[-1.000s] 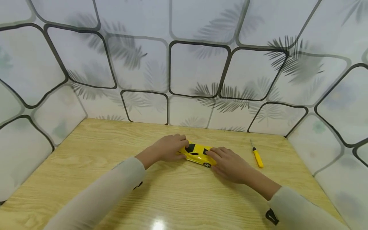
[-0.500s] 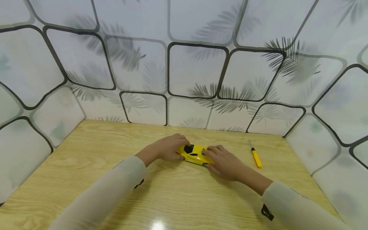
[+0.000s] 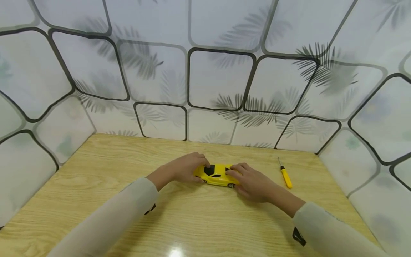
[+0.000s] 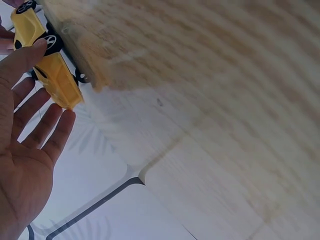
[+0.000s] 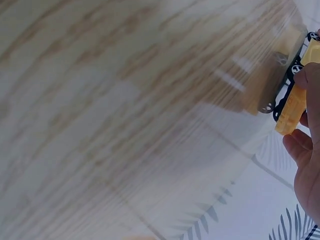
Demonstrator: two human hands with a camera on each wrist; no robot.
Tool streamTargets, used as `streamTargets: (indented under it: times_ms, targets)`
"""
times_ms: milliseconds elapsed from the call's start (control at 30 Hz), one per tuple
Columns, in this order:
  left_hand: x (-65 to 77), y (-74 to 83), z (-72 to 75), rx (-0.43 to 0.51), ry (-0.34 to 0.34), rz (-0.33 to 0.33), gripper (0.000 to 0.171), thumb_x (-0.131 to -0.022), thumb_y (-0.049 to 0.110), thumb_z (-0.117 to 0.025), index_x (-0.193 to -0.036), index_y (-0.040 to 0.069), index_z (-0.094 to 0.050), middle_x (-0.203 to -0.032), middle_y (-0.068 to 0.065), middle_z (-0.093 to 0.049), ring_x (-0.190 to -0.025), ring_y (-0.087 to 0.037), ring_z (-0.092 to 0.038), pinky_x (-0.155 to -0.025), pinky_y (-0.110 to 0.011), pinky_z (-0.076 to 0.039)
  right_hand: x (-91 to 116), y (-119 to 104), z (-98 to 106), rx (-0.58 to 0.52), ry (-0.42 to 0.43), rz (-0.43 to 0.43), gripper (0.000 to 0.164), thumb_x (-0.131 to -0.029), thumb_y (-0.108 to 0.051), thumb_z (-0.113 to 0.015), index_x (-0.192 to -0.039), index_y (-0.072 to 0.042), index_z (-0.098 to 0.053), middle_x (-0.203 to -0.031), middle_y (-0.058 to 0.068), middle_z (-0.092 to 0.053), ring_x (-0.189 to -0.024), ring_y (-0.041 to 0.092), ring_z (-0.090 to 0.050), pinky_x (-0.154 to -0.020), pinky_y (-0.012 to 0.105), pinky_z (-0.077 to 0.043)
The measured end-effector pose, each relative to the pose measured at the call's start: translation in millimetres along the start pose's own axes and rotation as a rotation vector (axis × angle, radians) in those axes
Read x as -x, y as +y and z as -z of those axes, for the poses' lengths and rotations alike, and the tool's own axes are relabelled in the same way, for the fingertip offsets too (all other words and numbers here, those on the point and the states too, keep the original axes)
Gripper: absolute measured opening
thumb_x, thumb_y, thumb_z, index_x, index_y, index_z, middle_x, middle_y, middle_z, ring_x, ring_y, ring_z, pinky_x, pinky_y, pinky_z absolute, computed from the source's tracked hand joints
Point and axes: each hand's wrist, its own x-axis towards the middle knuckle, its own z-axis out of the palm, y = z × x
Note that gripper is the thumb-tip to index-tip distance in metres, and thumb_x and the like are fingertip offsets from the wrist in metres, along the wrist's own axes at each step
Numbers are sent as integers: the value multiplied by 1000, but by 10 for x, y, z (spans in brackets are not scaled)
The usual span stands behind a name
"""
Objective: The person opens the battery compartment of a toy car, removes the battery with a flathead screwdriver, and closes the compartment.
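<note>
A yellow toy car [image 3: 221, 170] with black windows stands lengthwise between both hands on the wooden table. My left hand [image 3: 187, 168] grips its left end, fingers over the top. In the left wrist view, the thumb of that hand [image 4: 22, 170] lies by a wheel of the car [image 4: 60, 82], and the other fingers reach around the end. The right end is held by my right hand [image 3: 255, 182], with fingers on the rear window area. In the right wrist view, the right thumb presses beside a wheel of the car [image 5: 292, 110]. Both hands partly cover the ends.
A small screwdriver [image 3: 286, 178] with a yellow handle lies to the right of the right hand, its tip pointing toward the back wall. Patterned white walls [image 3: 221, 78] enclose the wooden table [image 3: 192, 221] at the back and both sides.
The car has shifted slightly left, and its left end has swung a little toward me, so it sits straighter across. Both hands have moved along with it, keeping their hold.
</note>
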Motion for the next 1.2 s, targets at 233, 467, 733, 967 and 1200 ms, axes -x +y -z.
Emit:
streamTargets:
  times_ms: [233,467,733,967,1200]
  targets:
    - [79,24,-39,16,11,3,47,-91,31,-80,-132,14,-64,-130,-1,-61,-122,-21,-54,-106,-39,-48,23,-29,-21,17,19,32,50,-97,-20,-65,-145,-14,-51,-139,10,-55,-127,29,-52,-103,47,-51]
    - [126,80,-79,25,43,-18,42,-90,30,-81,-126,13,-66,-124,0,-63,-112,-17,-55,-99,-36,-51,87,-76,-15,45,47,68,53,-95,-19,-67,-145,-13,-51,-138,11,-56,-125,28,-52,-101,46,-52]
    - [246,182,-112,10,43,-22,29,-90,32,-80,-111,16,-67,-117,3,-62,-107,-16,-53,-94,-35,-52,147,-163,-3,52,35,88,56,-94,-20,-68,-146,-16,-50,-138,8,-56,-126,26,-52,-103,44,-52]
    - [385,277,-133,-13,58,-38,25,-90,33,-81,-103,19,-65,-114,3,-62,-104,-15,-52,-91,-33,-52,170,-266,0,71,18,95,56,-92,-22,-69,-145,-17,-51,-138,7,-56,-126,25,-52,-104,43,-52]
    - [524,370,-155,-6,51,-71,26,-90,34,-81,-103,19,-64,-112,5,-60,-105,-14,-51,-91,-30,-52,244,-385,9,108,30,157,55,-93,-27,-71,-143,-17,-53,-136,6,-57,-121,24,-54,-100,40,-54]
